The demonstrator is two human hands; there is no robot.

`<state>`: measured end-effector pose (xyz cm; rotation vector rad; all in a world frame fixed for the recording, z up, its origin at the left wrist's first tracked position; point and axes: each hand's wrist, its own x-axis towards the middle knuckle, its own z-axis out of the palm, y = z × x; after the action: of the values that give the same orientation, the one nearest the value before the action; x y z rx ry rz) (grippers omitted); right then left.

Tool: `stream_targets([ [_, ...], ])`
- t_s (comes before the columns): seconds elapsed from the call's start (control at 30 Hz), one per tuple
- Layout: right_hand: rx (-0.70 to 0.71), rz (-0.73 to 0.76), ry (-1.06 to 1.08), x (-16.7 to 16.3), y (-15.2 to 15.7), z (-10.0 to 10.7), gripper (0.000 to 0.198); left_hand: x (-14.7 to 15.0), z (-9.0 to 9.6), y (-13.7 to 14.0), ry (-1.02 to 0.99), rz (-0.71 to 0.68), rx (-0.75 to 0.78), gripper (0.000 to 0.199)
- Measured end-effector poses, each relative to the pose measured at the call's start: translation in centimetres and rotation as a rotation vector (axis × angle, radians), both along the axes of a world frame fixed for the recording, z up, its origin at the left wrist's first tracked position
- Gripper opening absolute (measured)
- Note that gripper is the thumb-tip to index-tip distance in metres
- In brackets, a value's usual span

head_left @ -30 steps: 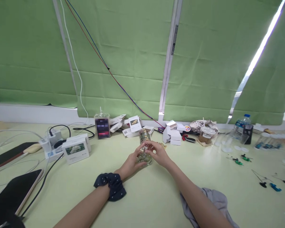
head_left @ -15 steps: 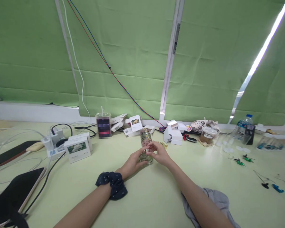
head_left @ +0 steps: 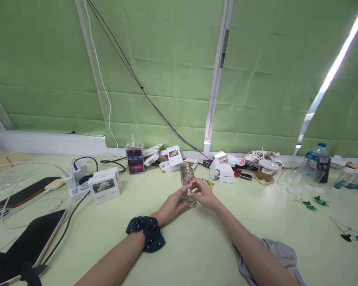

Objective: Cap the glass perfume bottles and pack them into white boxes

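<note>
A see-through cylinder (head_left: 187,171) with green, pink and gold bands lies on the table, pointing away from me. My left hand (head_left: 173,204) is closed around the left side of its near end. Over the top of that end, my right hand (head_left: 205,194) has its fingers bent in a pinch, with the fingertips meeting the left hand's. Whatever is between the right fingertips is too small to make out. Just beyond the right hand lies a shiny gold-yellow item (head_left: 210,184), partly hidden by it.
White boxes (head_left: 225,172) and a lidded drink cup (head_left: 135,159) line the back. At left are a white box (head_left: 104,190), a power strip with cables (head_left: 77,178) and dark tablets (head_left: 37,234). At right are a cup (head_left: 267,171), a water bottle (head_left: 316,155) and small green parts (head_left: 310,205).
The view has turned slightly left, so everything sits a little further right. Both hands stay at the cylinder's near end in almost the same pose.
</note>
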<state>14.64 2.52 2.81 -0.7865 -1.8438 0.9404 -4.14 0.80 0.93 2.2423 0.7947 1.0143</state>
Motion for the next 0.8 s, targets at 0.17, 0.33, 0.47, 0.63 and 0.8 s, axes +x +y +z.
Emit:
stream_targets([
  [0.17, -0.111, 0.066, 0.042, 0.0, -0.2, -0.2, 0.041, -0.5, -0.4, 0.5, -0.068, 0.073, -0.085, 0.076],
  [0.33, -0.14, 0.034, -0.034, 0.0, -0.4, -0.3, 0.038, -2.9, -0.5, 3.4, 0.005, 0.6, 0.194, 0.063],
  [0.47, -0.088, -0.01, -0.211, 0.0, -0.5, -0.9, 0.034, -5.4, -0.3, 6.2, 0.26, 0.959, 0.282, 0.06],
  [0.63, -0.113, -0.019, -0.356, -0.1, -0.9, -0.8, 0.031, -7.4, 0.1, 8.9, 0.548, 1.007, 0.454, 0.047],
  [0.8, -0.104, -0.033, -0.435, -0.3, -0.7, -0.6, 0.034, -8.3, 0.5, 11.5, 0.589, 1.145, 0.492, 0.049],
])
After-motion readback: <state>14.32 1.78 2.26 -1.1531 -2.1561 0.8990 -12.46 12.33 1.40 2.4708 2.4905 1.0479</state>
